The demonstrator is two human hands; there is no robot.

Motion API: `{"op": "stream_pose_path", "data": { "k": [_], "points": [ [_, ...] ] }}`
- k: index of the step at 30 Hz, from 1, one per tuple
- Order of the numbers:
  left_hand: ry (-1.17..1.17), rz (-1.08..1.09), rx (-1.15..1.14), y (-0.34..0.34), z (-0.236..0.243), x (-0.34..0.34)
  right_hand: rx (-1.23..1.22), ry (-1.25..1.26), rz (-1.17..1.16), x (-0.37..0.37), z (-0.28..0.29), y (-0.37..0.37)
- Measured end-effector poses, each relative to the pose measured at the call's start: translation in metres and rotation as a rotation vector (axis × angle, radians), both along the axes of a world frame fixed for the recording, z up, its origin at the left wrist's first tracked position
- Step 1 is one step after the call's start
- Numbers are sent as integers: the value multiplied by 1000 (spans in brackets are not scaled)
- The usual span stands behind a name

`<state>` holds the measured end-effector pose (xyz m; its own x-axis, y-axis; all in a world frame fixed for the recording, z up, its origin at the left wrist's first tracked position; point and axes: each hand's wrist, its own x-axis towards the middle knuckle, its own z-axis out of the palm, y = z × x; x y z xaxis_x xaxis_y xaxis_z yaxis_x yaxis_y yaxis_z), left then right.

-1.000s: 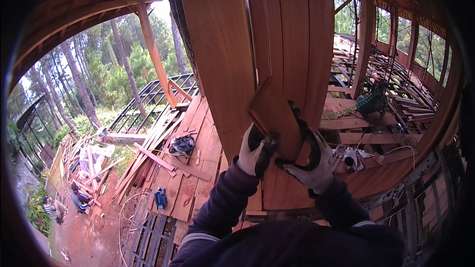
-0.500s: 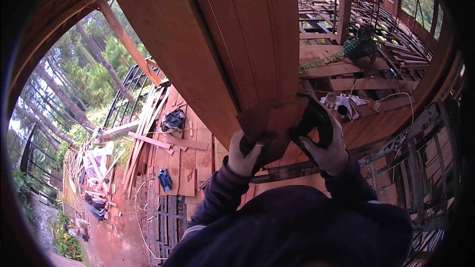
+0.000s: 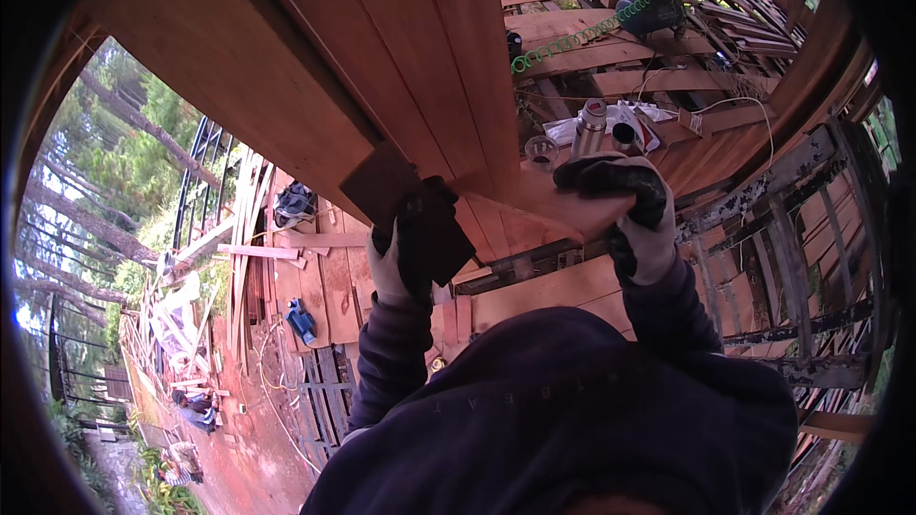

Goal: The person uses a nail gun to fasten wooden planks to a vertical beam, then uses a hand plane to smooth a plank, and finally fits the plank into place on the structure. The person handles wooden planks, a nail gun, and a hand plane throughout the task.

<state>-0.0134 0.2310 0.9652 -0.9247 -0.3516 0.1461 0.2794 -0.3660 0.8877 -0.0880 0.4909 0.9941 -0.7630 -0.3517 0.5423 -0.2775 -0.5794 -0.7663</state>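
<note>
Both my hands wear pale gloves with black-coated fingers. My left hand (image 3: 405, 253) is closed around a dark brown flat rectangular piece (image 3: 380, 179), held tilted just in front of the edge of the wooden beam (image 3: 277, 124). My fingers cover its middle; I cannot tell whether it is thin wood or a sheet. Farther right, my right hand (image 3: 634, 205) grips a lighter reddish-brown flat piece (image 3: 563, 205) between thumb and fingers. Motion smears that piece, and its far end overlaps the lower end of the reddish board panel (image 3: 429, 67).
Beyond my right hand stand a steel thermos (image 3: 590, 129), a dark cup (image 3: 623, 136) and a clear glass (image 3: 541, 151). A green coiled hose (image 3: 572, 43) crosses the planks. Down left lie a blue tool (image 3: 301, 321) and a dark bag (image 3: 295, 203). Two people work on the ground below.
My hands were close together at the panel's lower end. Now they are apart, each with its own flat piece, the left one shifted left. The view has turned, bringing the thermos out more fully.
</note>
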Motion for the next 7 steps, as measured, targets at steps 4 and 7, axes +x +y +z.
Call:
{"op": "stream_pose_path", "data": {
  "k": [4,7],
  "points": [
    [-26,-154,284,10,-23,16,38,110,-15,-4,-15,7],
    [-23,-109,133,21,-39,27,55,90,139,-11,-24,11]
  ]
}}
